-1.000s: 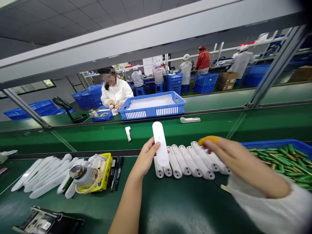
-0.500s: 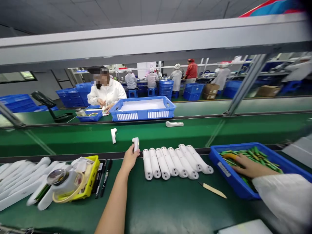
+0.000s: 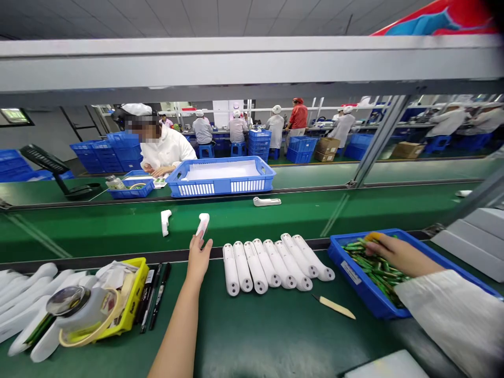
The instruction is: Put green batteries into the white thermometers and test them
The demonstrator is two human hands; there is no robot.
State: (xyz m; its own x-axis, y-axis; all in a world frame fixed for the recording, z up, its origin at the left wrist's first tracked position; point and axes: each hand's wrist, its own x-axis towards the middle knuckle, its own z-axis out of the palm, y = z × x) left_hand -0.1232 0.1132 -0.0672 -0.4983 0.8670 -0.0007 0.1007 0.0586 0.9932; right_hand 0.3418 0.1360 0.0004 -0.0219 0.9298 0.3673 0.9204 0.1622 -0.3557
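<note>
My left hand (image 3: 200, 257) reaches over the belt edge, thumb and fingers apart. Its fingertips are at the lower end of a white gun-shaped plastic housing (image 3: 203, 222) on the green belt; whether they still touch it is hard to see. My right hand (image 3: 401, 254), with a yellow cover on one finger, is at the slim green pieces (image 3: 380, 275), which look like small batteries, in a blue bin (image 3: 354, 281). Its fingers are drawn together on some of them, their tips partly hidden. Between my hands, several long white housings (image 3: 271, 265) lie side by side.
A pointed beige tool (image 3: 336, 307) lies before the row. At left are a yellow basket (image 3: 136, 294), black pens (image 3: 155, 299), a pump bottle (image 3: 84, 307) and more white housings (image 3: 23, 294). Across the belt, a person (image 3: 167, 147) works beside a blue crate (image 3: 222, 186).
My left hand has spread its fingers and drawn back from the white housing, which now stands on the belt. My right hand's fingers have gathered and lifted slightly. The view has shifted right.
</note>
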